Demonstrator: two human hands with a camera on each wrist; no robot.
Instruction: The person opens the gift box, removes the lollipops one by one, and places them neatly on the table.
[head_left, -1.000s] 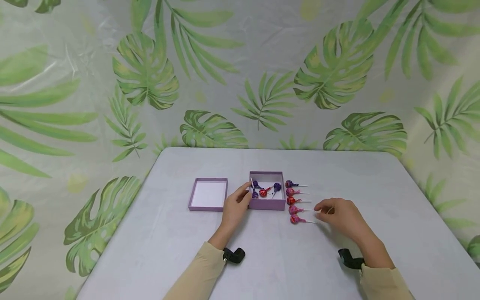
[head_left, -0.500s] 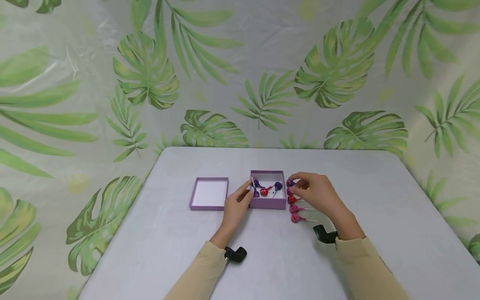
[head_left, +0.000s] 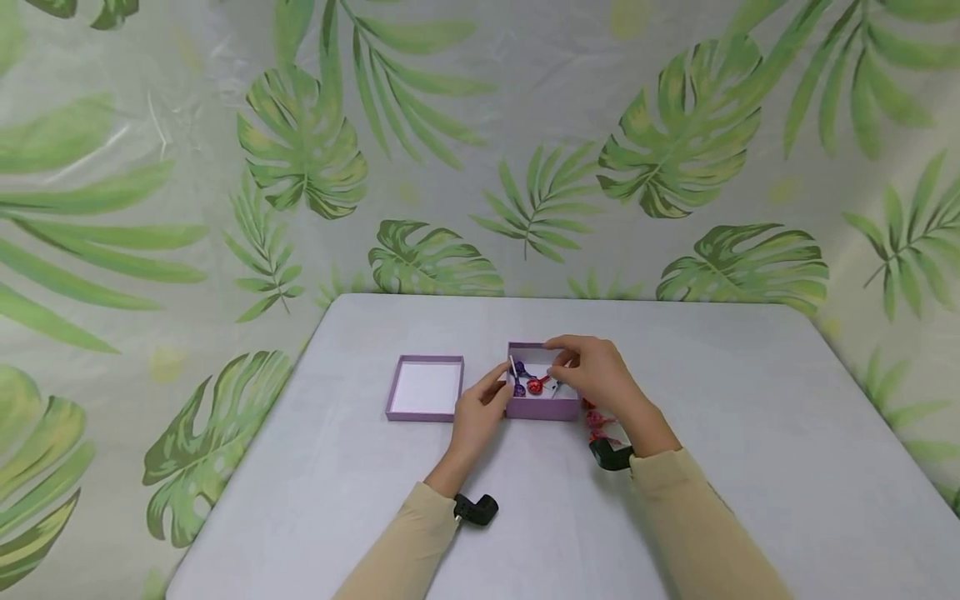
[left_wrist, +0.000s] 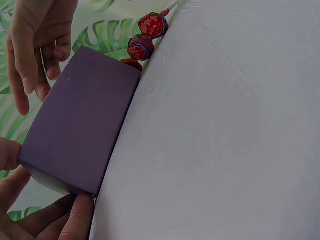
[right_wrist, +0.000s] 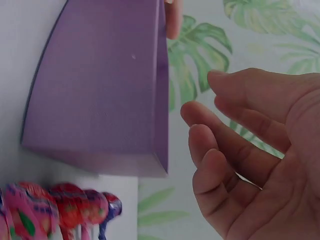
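Note:
An open purple box (head_left: 542, 408) holds several lollipops, among them a red one (head_left: 535, 387) and a purple one (head_left: 519, 389) whose white stick leans on the left wall. My left hand (head_left: 477, 414) grips the box's left side, one finger at the rim and others low against the outside. Over the box's right part hovers my right hand (head_left: 600, 375), fingers loosely bent and apart, and in the right wrist view nothing shows between them (right_wrist: 202, 142). It hides part of the box's inside. Beside the box's right wall lies a row of lollipops (right_wrist: 70, 205), partly behind the right forearm.
The box lid (head_left: 425, 388) lies inner side up to the left of the box, on a white-covered table (head_left: 360, 500). A leaf-patterned curtain (head_left: 555, 125) hangs behind the table. Each wrist wears a black camera (head_left: 477, 510).
From beside the lollipop row, my right hand has moved up over the row's far end, then left above the box. My left hand stays at the box. The view has shifted slightly.

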